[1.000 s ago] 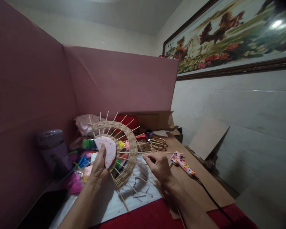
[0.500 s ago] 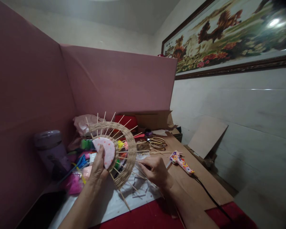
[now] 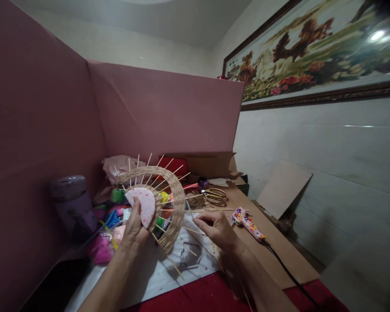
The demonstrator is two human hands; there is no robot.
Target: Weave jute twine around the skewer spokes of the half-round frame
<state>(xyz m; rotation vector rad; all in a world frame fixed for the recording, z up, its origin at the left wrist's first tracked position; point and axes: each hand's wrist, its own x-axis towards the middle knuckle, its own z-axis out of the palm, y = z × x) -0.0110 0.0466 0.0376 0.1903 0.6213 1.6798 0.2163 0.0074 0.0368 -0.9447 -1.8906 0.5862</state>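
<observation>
My left hand is closed on a half-round woven fan, thumb pressed over its white, spotted half-circle centre. Thin wooden sticks radiate from that centre through a band of tan twine and poke out past its outer edge. To the right of the fan, just beyond the stick ends, my right hand is closed in a pinch. Whatever lies between its fingertips is too fine to make out. Pale thin strands hang below the right wrist.
A flower-patterned glue gun with a black cord lies on the brown board at right. Scissors rest behind my right hand. Colourful clay packets and a lilac cup stand at left. Pink panels enclose the back and left.
The fan has turned slightly clockwise in my left hand. My right hand has moved a little to the right, away from the fan's rim, still pinched.
</observation>
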